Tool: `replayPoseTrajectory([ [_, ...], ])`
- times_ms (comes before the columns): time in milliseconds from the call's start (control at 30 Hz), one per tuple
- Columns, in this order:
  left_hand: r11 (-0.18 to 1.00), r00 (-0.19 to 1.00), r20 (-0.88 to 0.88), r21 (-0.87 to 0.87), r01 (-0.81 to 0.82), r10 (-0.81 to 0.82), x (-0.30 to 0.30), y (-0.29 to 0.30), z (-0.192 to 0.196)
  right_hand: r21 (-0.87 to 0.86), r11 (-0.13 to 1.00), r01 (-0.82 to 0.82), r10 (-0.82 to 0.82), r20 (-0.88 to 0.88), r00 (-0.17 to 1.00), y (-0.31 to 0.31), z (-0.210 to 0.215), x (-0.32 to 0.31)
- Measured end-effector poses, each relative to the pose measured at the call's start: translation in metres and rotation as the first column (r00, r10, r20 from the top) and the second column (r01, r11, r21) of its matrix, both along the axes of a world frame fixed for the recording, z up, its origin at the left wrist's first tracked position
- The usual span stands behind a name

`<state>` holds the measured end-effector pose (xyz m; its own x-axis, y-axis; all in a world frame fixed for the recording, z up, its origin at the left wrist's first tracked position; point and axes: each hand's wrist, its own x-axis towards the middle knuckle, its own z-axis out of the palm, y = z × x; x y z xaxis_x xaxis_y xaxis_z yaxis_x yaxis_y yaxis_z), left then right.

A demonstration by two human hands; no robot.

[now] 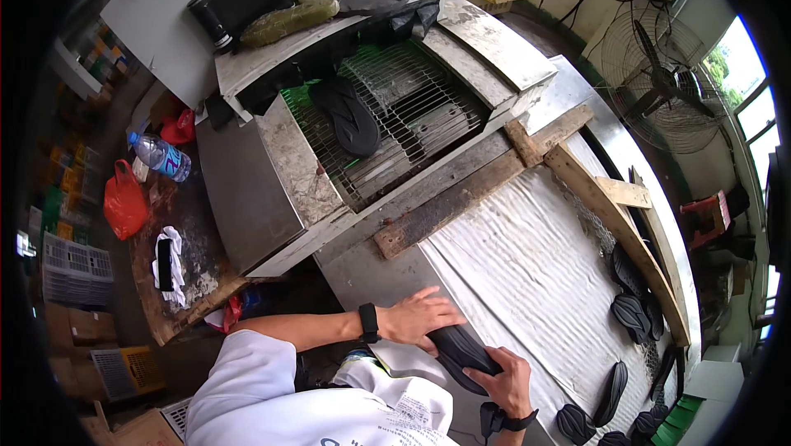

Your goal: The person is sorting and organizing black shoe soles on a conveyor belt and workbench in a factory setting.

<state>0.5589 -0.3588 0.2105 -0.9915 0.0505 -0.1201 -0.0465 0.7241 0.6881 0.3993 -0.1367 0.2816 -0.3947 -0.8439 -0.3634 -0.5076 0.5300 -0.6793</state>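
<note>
My left hand [420, 316] rests on top of a black shoe sole [461, 353] at the near edge of a white wrinkled belt [527, 265]. My right hand [509, 380] grips the same sole from its lower end. Both wrists wear black bands. Another black sole [346, 115] lies on the wire mesh conveyor [412, 124] coming out of a metal machine further up.
Several more black soles [630, 310] lie along the belt's right side by a wooden rail [610, 215]. A side bench [177, 232] at left carries a water bottle [161, 156], a red bag [124, 203] and a phone on a cloth. A fan [659, 83] stands at the upper right.
</note>
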Motion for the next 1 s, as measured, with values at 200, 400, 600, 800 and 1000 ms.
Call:
replayPoseTrajectory([
  [200,0.757,0.911,0.143,0.516,-0.402,0.386,0.003,-0.039,-0.020,-0.414,0.859,0.300,-0.460,-0.370,0.807,0.005,-0.012,-0.016],
  [400,0.172,0.311,0.044,0.755,-0.632,0.949,-0.080,-0.240,-0.063,-0.284,0.626,0.727,-0.748,0.044,0.662,0.062,-0.068,-0.015],
  [600,0.122,0.213,-0.826,-0.175,-0.977,0.522,-0.072,-0.457,-0.093,-0.132,0.533,0.836,-0.843,0.009,0.538,0.165,-0.125,0.002],
  [800,0.763,0.586,-0.533,0.195,-0.617,0.610,-0.133,-0.069,-0.082,0.071,0.377,0.924,-0.811,-0.457,0.366,0.382,-0.156,-0.042],
  [1000,0.847,0.920,0.183,0.361,-0.390,0.346,-0.111,0.245,-0.113,0.202,0.507,0.838,-0.428,-0.785,0.448,0.528,-0.215,-0.146],
])
